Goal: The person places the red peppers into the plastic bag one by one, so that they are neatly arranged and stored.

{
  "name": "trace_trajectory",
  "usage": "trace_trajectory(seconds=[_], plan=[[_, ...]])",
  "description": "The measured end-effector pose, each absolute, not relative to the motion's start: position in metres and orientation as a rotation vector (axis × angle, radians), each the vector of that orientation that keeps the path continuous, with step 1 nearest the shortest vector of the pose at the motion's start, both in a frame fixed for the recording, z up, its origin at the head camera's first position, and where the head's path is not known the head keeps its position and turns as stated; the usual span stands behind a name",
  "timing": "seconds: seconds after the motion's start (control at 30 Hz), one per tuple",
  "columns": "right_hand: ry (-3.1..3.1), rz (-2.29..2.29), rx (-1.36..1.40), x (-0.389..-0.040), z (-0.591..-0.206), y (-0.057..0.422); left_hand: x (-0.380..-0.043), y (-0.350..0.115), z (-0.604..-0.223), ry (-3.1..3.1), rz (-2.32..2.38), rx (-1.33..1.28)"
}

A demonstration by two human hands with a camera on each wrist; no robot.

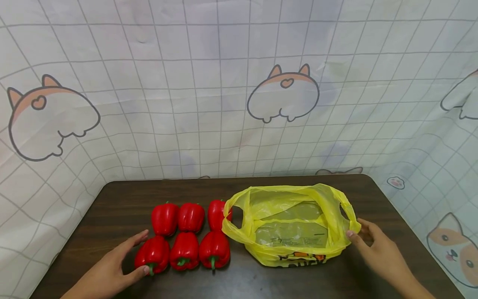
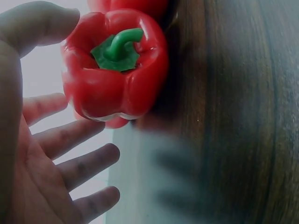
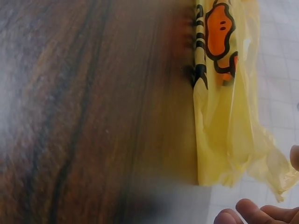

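Note:
Several red bell peppers (image 1: 185, 251) with green stems lie in two rows on the left part of the dark wooden table. My left hand (image 1: 108, 265) is beside the front-left bell pepper (image 1: 156, 254), its thumb and fingers spread apart around the near side. In the left wrist view the fingers look nearly straight and do not curl round this pepper (image 2: 114, 88). A yellow plastic bag (image 1: 291, 251) stands with its mouth spread wide. At the bag's right handle is my right hand (image 1: 381, 253), thumb and fingers apart in the right wrist view, with the bag's edge (image 3: 275, 172) near them.
The wooden table (image 1: 261, 284) has a rounded far edge. A white grid-patterned cloth (image 1: 224, 104) with cartoon dogs hangs behind and at the sides. The bag's left handle (image 1: 231, 226) overlaps the back-right bell pepper (image 1: 215, 214) in the head view.

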State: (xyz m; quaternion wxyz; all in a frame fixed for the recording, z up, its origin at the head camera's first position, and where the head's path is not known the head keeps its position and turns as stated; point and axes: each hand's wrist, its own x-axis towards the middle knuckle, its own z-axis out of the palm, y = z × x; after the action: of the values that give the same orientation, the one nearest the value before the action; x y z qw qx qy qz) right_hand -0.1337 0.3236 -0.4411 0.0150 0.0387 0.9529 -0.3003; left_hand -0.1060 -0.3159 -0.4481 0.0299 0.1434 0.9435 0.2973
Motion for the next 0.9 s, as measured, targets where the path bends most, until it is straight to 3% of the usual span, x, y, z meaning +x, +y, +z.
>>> trace_trajectory(seconds=[0.9], plan=[[2.933, -1.105, 0.224, -0.131, -0.449, 0.322, -0.118, -0.316, -0.456, 2.868, 0.924, 0.426]])
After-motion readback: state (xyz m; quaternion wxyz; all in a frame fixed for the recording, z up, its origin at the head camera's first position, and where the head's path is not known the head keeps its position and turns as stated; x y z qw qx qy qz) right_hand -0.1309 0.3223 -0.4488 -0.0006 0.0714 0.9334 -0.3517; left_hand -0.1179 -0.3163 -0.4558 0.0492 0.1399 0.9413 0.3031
